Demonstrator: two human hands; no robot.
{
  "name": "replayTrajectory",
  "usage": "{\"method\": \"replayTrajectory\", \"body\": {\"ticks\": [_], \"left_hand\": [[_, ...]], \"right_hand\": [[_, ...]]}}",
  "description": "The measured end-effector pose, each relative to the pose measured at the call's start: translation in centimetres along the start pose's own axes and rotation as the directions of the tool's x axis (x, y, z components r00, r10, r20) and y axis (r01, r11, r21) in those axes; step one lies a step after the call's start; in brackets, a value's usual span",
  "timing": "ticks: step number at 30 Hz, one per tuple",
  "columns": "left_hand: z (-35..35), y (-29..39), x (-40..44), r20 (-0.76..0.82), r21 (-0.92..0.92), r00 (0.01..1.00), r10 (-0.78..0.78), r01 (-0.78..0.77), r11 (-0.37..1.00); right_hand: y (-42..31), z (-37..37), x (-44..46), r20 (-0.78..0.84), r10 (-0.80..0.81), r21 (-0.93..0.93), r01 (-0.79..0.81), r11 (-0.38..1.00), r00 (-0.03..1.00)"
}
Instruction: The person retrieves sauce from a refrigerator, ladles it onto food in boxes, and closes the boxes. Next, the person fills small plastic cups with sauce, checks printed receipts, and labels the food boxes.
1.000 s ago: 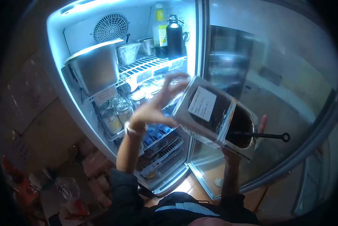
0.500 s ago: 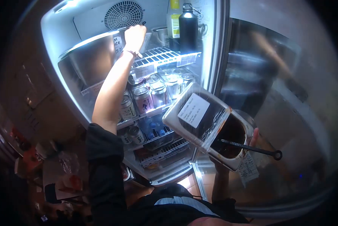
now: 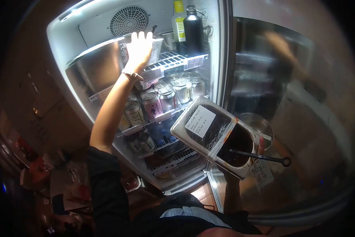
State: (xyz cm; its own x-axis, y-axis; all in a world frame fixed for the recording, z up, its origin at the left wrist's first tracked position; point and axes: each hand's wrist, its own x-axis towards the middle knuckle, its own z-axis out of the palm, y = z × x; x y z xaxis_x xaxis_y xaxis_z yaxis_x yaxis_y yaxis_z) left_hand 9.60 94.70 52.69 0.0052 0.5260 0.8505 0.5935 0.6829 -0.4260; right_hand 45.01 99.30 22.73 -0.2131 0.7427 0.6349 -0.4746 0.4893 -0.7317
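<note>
My right hand (image 3: 261, 147), mostly hidden, supports a tilted rectangular metal sauce pan (image 3: 176, 129) from its right side and underneath. Cling film and a white label (image 3: 201, 121) cover its left half. Dark sauce (image 3: 240, 138) shows in the uncovered half, and a dark ring-ended utensil (image 3: 270, 158) rests in it, its working end hidden. Raised to the top fridge shelf, my left hand (image 3: 140, 49) has its fingers stretched upward. It is right beside a clear-looking tub (image 3: 156, 49); whether they touch I cannot tell. A thin dark handle (image 3: 154, 28) sticks up behind the tub.
A large metal container (image 3: 94, 71) stands left on the top shelf (image 3: 169, 59). A black bottle (image 3: 193, 31) and a yellow-labelled bottle (image 3: 179, 23) are at right. Several cans (image 3: 152, 104) fill the shelf below. The glass fridge door (image 3: 296, 118) is open at right.
My left hand has gone from a closed fist to stretched fingers and lowered slightly. The tub and thin handle beside it show more now. The sauce pan has barely shifted.
</note>
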Motion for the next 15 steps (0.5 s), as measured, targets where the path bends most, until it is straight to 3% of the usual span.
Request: {"method": "replayTrajectory", "body": {"ticks": [1, 2, 3, 5, 8, 9, 11, 15], "left_hand": [[-0.4, 0.1, -0.3, -0.018, -0.062, 0.997, -0.075, 0.073, 0.995], [-0.8, 0.2, -0.3, 0.149, -0.128, 0.976, -0.158, 0.177, 0.976], [-0.7, 0.5, -0.2, 0.157, -0.118, 0.975, -0.157, 0.177, 0.977], [-0.4, 1.2, 0.1, 0.017, -0.142, 0.981, -0.194, 0.194, 0.971], [-1.1, 3.1, 0.5, 0.049, -0.357, 0.920, -0.389, 0.380, 0.853], [-2.3, 3.7, 0.4, -0.005, -0.365, 0.917, -0.400, 0.371, 0.854], [0.1, 4.9, 1.2, 0.066, -0.326, 0.915, -0.399, 0.397, 0.858], [1.9, 4.2, 1.3, 0.058, -0.326, 0.926, -0.372, 0.370, 0.870]], "right_hand": [[0.6, -0.2, -0.2, 0.017, 0.035, 0.022, -0.035, 0.999, 0.999], [1.2, -0.4, -0.4, 0.041, 0.071, 0.041, -0.073, 0.997, 0.997], [1.9, -0.6, -0.5, 0.066, 0.112, 0.057, -0.116, 0.992, 0.991], [3.2, -0.9, -1.5, 0.134, 0.188, 0.071, -0.199, 0.977, 0.973], [4.4, -1.2, -3.2, 0.223, 0.288, 0.075, -0.311, 0.948, 0.931], [4.5, -1.3, -3.3, 0.230, 0.297, 0.075, -0.321, 0.944, 0.927], [5.2, -2.0, -2.1, 0.218, 0.309, 0.085, -0.333, 0.939, 0.926], [3.7, -1.2, -2.2, 0.083, 0.228, 0.064, -0.234, 0.970, 0.970]]}}
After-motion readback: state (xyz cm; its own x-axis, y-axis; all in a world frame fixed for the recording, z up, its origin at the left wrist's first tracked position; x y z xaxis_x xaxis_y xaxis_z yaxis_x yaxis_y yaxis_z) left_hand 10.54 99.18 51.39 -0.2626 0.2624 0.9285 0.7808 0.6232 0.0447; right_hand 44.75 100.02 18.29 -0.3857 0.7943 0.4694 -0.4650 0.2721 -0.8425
